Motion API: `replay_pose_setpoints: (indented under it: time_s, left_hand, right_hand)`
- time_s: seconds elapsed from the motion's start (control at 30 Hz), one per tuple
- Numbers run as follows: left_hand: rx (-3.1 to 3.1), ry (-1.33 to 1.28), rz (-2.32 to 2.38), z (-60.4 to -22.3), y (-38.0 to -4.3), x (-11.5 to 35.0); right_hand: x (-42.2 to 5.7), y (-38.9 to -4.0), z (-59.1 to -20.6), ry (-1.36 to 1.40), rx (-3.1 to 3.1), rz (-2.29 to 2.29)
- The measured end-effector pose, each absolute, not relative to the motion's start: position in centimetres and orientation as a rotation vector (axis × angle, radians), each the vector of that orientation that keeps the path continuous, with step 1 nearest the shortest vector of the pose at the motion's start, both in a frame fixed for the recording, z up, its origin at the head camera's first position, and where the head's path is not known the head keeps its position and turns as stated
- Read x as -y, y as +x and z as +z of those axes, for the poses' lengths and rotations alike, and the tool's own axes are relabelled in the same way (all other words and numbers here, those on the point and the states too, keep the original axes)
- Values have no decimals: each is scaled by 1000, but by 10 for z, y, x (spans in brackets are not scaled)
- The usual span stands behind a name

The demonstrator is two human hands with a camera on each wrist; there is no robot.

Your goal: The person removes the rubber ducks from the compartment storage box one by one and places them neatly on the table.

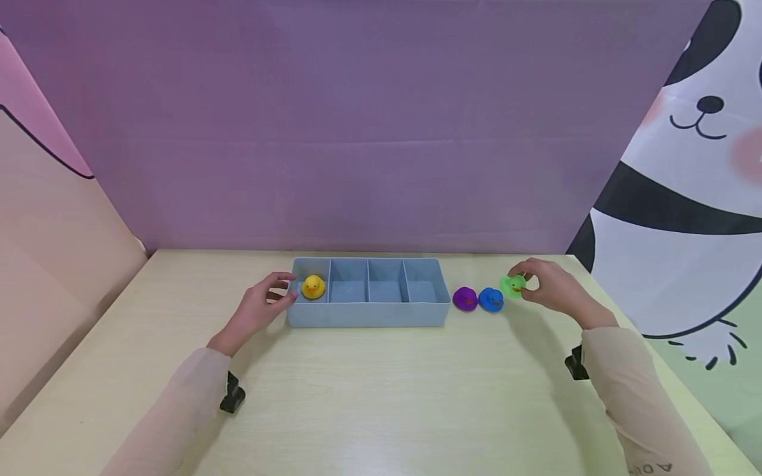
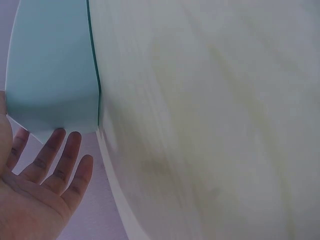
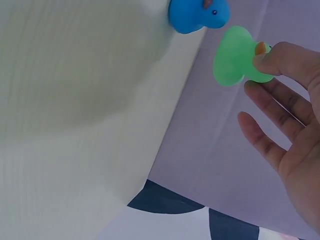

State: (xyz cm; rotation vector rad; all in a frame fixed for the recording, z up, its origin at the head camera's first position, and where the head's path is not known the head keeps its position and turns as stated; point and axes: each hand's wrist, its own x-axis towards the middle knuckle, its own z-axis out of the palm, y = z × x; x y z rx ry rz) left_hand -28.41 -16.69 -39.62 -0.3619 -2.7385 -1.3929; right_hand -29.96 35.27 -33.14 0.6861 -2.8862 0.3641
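A green rubber duck (image 3: 235, 57) is pinched between the thumb and fingers of my right hand (image 1: 553, 284), at the right end of a short row of ducks. Beside it sit a blue rubber duck (image 1: 491, 300) and a purple rubber duck (image 1: 465, 299). A blue-grey divided box (image 1: 366, 315) stands left of them, with a yellow rubber duck (image 1: 313, 287) in its leftmost compartment. My left hand (image 1: 262, 304) is at the box's left end, its thumb and fingers spread about the wall. In the left wrist view several fingers (image 2: 62, 167) extend near the box's end.
The box lies near the back edge of a pale wooden table (image 1: 381, 396). Behind it hangs a purple backdrop (image 1: 357, 132). A panda picture (image 1: 684, 198) covers the right side. Dark wrist cameras sit at both cuffs.
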Motion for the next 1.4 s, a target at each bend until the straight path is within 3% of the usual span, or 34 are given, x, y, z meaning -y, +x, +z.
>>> replay_pose_setpoints:
  time_s: [1.4]
  left_hand:
    - [2729, -360, -1392, -397, -285, 168]
  right_hand:
    - [-369, -305, -365, 629, 2999, 427]
